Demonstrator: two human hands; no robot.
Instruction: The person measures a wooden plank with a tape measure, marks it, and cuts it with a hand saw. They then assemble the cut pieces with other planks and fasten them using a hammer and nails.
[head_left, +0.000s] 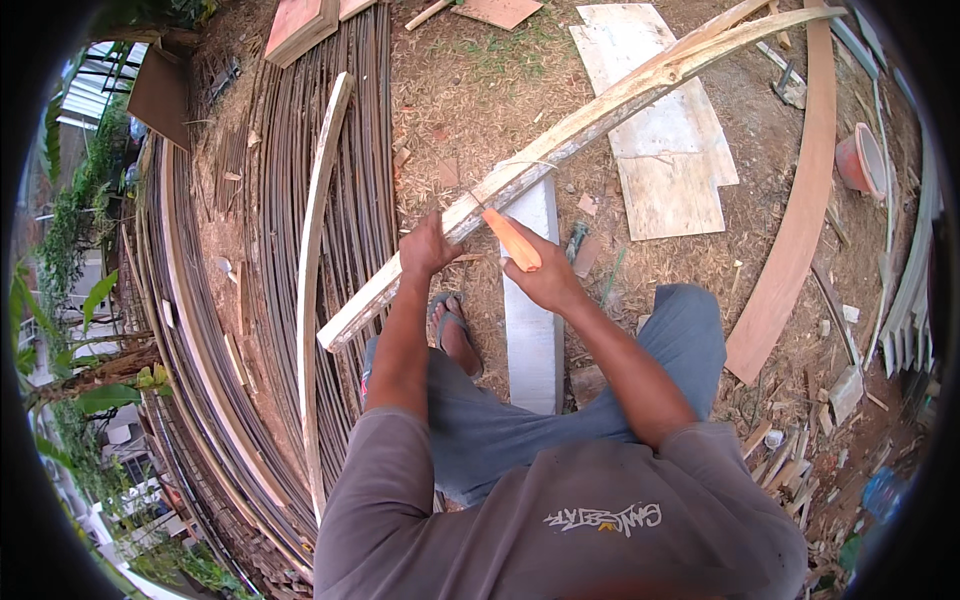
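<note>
A long pale wooden beam [580, 125] with rough, bark-like edges runs diagonally from the lower left to the upper right. It rests across a grey block-like support [532, 330] between my legs. My left hand [428, 246] is closed around the beam, left of the support. In my right hand [545, 275] is an orange-handled hand saw [512, 240], its thin blade seen nearly edge-on at the beam's near side. How deep the blade sits in the wood cannot be made out. A thin curved strand lies over the beam just beyond the saw.
Long dark rods [350, 170] and a narrow plank [316, 230] lie to the left. Plywood sheets [668, 190] lie ahead, with a curved-looking reddish board [790, 250] and an orange bucket [860, 162] on the right. Wood scraps [790, 465] litter the ground near my right side.
</note>
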